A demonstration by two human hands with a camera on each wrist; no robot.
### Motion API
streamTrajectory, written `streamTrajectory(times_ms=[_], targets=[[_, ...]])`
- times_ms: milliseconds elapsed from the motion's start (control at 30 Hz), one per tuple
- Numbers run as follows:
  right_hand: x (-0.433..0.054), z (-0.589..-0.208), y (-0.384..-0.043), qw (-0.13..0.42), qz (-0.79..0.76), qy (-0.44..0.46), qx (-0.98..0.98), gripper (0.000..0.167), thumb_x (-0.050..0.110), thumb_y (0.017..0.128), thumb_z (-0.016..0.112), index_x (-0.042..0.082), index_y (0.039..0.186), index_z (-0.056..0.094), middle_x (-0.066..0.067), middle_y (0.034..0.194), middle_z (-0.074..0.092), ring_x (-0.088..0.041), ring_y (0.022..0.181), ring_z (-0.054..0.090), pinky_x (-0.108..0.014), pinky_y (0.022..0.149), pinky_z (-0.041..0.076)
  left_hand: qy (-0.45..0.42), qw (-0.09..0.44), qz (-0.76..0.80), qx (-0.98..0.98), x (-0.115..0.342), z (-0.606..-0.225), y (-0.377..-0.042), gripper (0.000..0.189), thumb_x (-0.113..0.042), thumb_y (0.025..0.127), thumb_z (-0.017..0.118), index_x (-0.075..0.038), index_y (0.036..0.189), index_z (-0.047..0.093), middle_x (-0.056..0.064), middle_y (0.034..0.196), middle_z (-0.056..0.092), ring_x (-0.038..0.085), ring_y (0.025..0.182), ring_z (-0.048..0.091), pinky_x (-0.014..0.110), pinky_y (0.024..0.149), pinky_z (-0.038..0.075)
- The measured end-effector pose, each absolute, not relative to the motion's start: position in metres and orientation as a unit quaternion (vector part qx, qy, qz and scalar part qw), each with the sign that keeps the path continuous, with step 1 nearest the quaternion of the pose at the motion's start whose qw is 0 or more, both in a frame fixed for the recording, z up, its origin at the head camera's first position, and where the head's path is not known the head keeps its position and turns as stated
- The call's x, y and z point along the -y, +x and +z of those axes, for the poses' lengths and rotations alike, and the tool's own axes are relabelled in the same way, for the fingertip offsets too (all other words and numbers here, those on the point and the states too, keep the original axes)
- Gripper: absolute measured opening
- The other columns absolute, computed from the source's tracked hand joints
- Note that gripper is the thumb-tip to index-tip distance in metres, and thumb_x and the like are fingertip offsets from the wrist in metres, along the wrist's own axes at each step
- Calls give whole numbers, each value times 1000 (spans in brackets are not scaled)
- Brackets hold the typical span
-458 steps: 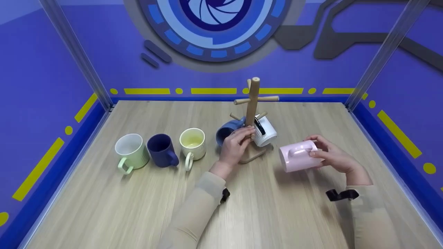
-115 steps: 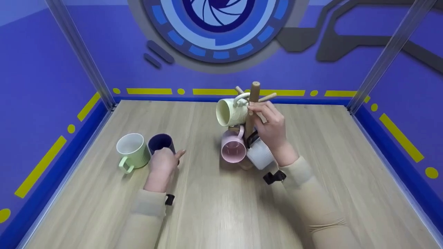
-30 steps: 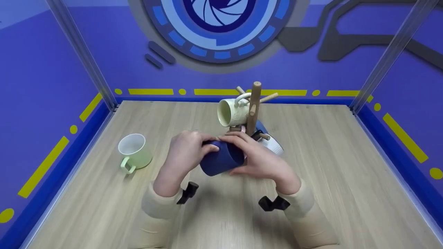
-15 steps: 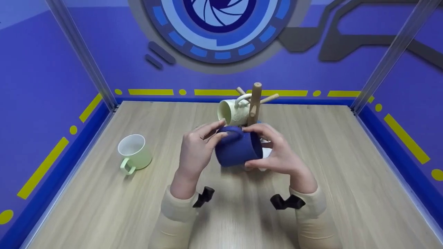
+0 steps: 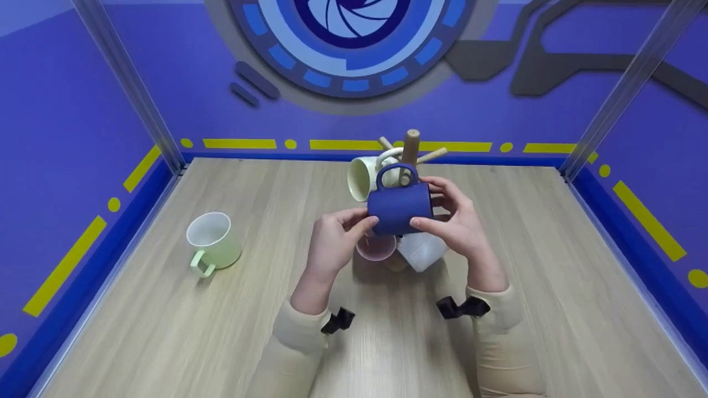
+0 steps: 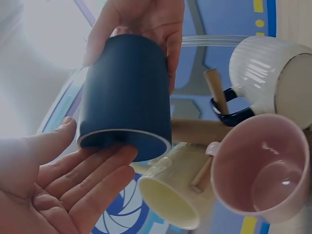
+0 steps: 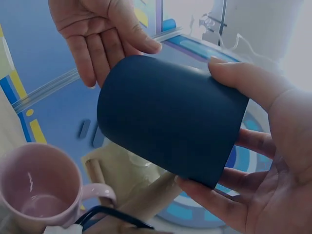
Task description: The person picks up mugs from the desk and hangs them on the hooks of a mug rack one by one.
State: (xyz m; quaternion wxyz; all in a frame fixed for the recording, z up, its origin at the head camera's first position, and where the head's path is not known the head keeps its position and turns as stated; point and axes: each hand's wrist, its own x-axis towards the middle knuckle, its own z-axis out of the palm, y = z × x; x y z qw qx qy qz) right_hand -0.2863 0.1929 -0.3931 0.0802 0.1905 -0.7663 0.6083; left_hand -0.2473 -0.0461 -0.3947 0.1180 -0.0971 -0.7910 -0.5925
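A dark blue mug [image 5: 401, 209] is held on its side in front of the wooden mug tree [image 5: 410, 146], handle upward and beside a front peg. My right hand [image 5: 462, 224] grips its right end, thumb on the outer wall. At the other end is my left hand [image 5: 334, 246]; its fingers lie straight against the mug's edge in the left wrist view, thumb apart. A cream mug [image 5: 360, 179] hangs on an upper peg. Lower on the tree are a pink mug [image 6: 261, 168] and a white mug [image 6: 265, 80] with a black handle.
A light green mug [image 5: 218, 246] stands upright on the left of the wooden table [image 5: 193, 342]. Purple-blue panels [image 5: 265, 116] enclose the back and sides. More bare pegs [image 5: 434, 156] stick out near the tree's top.
Both hands have raised the dark blue mug toward the tree and turned its handle upward. The left hand's grip has loosened from around the handle to the mug's left end.
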Motion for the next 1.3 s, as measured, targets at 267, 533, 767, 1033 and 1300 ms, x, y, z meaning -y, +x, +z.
streamTrajectory(times_ms=[267, 533, 767, 1033, 1300], targets=[[-197, -403, -300, 68, 611, 166, 771, 66, 5, 83, 81, 9, 143, 56, -13, 127, 61, -26, 102, 65, -24, 83, 59, -86, 120, -594, 791, 37, -404, -254, 33, -17, 92, 78, 1, 119, 75, 17, 106, 79, 22, 88, 77, 33, 78, 64], [-199, -408, -305, 61, 600, 155, 782, 68, 9, 83, 83, 9, 144, 55, -16, 130, 60, -26, 104, 64, -22, 85, 58, -80, 110, -599, 789, 34, -411, -260, 34, -17, 93, 77, 2, 121, 74, 18, 109, 79, 25, 99, 78, 34, 84, 64], [-200, -409, -307, 50, 577, 153, 801, 73, 13, 83, 85, 13, 147, 51, -17, 136, 57, -31, 111, 63, -27, 91, 58, -82, 82, -603, 789, 36, -411, -262, 40, -18, 94, 76, 3, 127, 70, 18, 112, 78, 27, 103, 77, 35, 88, 63], [-203, -409, -308, 31, 583, 173, 793, 75, 10, 85, 82, 12, 151, 46, -16, 139, 55, -31, 115, 61, -22, 92, 55, -89, 231, -494, 833, 27, -399, -256, 40, -23, 96, 74, -2, 129, 70, 14, 122, 74, 25, 112, 73, 40, 98, 59], [-203, -409, -308, 27, 575, 188, 796, 77, 8, 87, 81, 12, 153, 42, -16, 144, 51, -32, 120, 60, -21, 93, 54, -166, 310, -413, 840, 0, -364, -263, 41, -28, 97, 73, -3, 129, 70, 12, 123, 73, 23, 117, 71, 33, 101, 57]])
